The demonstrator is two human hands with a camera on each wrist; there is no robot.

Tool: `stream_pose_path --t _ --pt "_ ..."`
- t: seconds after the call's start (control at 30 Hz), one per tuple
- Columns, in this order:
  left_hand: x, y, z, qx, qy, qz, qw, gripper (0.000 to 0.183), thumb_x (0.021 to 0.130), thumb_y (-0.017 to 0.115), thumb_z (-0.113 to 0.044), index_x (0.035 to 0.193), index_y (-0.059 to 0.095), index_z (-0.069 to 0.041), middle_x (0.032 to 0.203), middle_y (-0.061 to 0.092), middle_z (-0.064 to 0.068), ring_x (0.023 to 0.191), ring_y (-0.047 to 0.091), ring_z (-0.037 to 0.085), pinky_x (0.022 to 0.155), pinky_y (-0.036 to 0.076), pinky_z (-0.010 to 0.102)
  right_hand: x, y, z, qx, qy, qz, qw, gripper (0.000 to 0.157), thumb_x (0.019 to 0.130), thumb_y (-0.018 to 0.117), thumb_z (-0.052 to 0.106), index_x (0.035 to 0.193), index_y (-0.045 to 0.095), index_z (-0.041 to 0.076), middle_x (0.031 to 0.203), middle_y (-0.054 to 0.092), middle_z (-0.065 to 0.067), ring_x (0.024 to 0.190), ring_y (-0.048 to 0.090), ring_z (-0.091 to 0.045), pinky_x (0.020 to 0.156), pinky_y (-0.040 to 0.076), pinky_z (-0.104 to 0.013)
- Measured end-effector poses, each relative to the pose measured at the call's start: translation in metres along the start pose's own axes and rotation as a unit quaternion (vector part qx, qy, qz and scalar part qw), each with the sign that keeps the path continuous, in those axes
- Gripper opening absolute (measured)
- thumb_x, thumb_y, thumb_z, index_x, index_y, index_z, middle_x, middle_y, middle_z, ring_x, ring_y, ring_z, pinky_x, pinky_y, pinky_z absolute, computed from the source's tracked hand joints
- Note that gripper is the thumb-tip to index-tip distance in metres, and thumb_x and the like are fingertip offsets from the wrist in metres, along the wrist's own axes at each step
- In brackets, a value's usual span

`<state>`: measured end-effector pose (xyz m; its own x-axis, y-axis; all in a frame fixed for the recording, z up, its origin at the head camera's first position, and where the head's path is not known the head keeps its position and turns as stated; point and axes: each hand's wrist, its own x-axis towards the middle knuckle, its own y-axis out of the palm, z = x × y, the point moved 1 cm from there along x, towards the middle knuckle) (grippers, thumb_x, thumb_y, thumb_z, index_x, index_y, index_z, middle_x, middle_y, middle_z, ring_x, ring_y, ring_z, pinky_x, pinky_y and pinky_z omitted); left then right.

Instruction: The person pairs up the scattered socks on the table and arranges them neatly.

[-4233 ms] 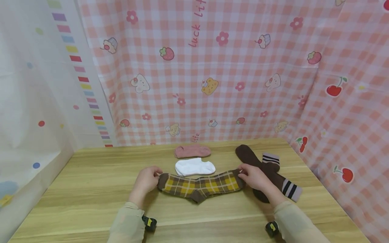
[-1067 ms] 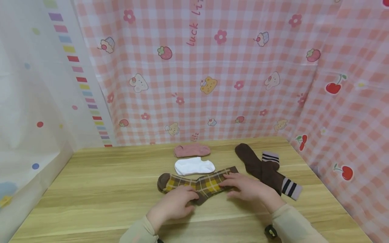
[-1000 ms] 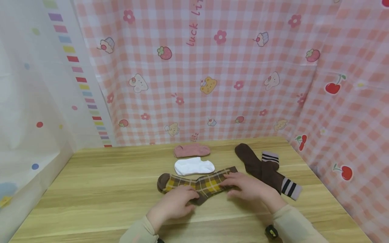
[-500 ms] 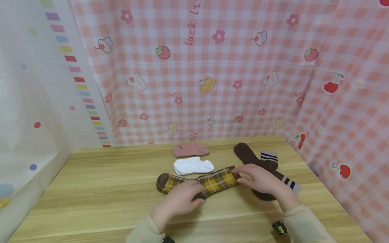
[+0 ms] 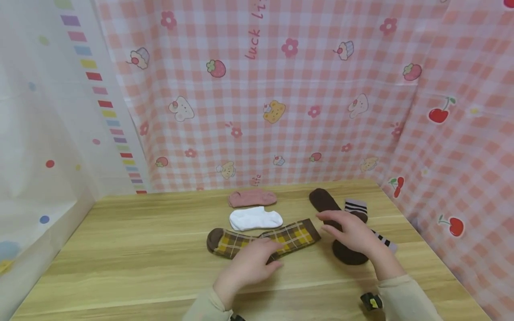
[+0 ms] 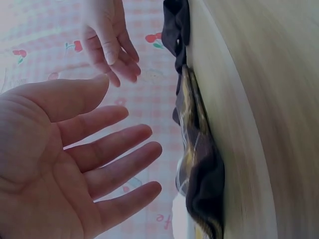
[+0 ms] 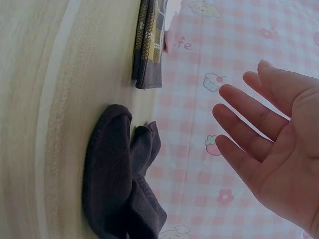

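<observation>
Yellow-and-brown plaid socks lie flat across the middle of the table, toe end to the left and cuff to the right. Above their middle hovers my left hand, hiding part of the heel; the left wrist view shows its fingers spread loosely and apart from the cloth. My right hand is over the dark brown socks, just right of the plaid cuff. In the right wrist view that hand holds nothing, its fingers relaxed and clear of both the plaid and brown socks. The brown socks lie crossed, with striped grey cuffs.
Behind the plaid socks lie white ankle socks, and behind those, pink ankle socks. The wooden table ends at a pink checked curtain at the back and right, with a white dotted curtain on the left.
Both hands earlier held the plaid socks' ends, then touched their middle and cuff half. Since then the right hand has come off the cuff and moved right; the left has shifted slightly right.
</observation>
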<state>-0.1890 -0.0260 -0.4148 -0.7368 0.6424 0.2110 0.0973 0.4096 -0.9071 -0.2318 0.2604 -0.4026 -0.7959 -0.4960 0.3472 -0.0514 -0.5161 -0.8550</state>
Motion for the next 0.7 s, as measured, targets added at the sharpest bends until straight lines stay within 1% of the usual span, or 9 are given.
stream_pose_path --t 0.07,0.2,0.37,0.53,0.7 --pt "0.002 0.001 -0.003 -0.008 -0.001 -0.006 1.0 0.039 0.093 0.069 -0.024 0.127 0.064 -0.005 0.12 0.067 0.008 0.111 0.062 0.021 0.098 0.048 0.035 -0.001 0.0 0.0 0.004 0.005 -0.009 1.0 0.03 0.094 0.068 0.009 0.124 0.067 0.004 0.122 0.067 -0.01 0.114 0.061 -0.031 0.093 0.049 -0.05" --pt "0.004 0.003 -0.007 -0.009 -0.005 -0.017 0.9998 0.04 0.092 0.07 -0.025 0.127 0.064 -0.005 0.118 0.067 0.008 0.108 0.062 0.021 0.096 0.049 0.035 -0.003 0.0 0.0 0.007 0.01 -0.023 1.0 0.029 0.094 0.068 0.01 0.123 0.067 0.005 0.121 0.068 -0.009 0.114 0.061 -0.03 0.093 0.05 -0.05" --pt "0.008 0.006 -0.012 -0.008 -0.017 -0.026 0.9995 0.043 0.093 0.069 -0.027 0.129 0.063 -0.006 0.124 0.066 0.008 0.115 0.06 0.022 0.1 0.046 0.036 -0.005 -0.001 0.003 0.011 0.008 -0.041 0.999 0.029 0.092 0.069 0.006 0.12 0.068 0.003 0.118 0.068 -0.009 0.111 0.063 -0.03 0.091 0.05 -0.05" --pt "0.012 0.007 -0.017 -0.033 -0.031 -0.03 0.9985 0.045 0.093 0.069 -0.027 0.131 0.061 -0.004 0.128 0.064 0.01 0.119 0.058 0.025 0.103 0.044 0.037 -0.01 -0.004 0.003 0.014 0.008 -0.048 0.999 0.028 0.093 0.069 0.007 0.12 0.068 0.004 0.118 0.069 -0.008 0.109 0.063 -0.029 0.089 0.051 -0.05" --pt "0.016 0.012 -0.021 -0.052 -0.037 -0.033 0.9974 0.047 0.093 0.069 -0.028 0.131 0.06 -0.002 0.13 0.062 0.012 0.12 0.058 0.026 0.103 0.044 0.038 -0.016 -0.008 0.0 0.011 0.0 -0.078 0.997 0.027 0.091 0.07 0.004 0.118 0.069 0.003 0.116 0.069 -0.009 0.107 0.064 -0.03 0.088 0.051 -0.05"
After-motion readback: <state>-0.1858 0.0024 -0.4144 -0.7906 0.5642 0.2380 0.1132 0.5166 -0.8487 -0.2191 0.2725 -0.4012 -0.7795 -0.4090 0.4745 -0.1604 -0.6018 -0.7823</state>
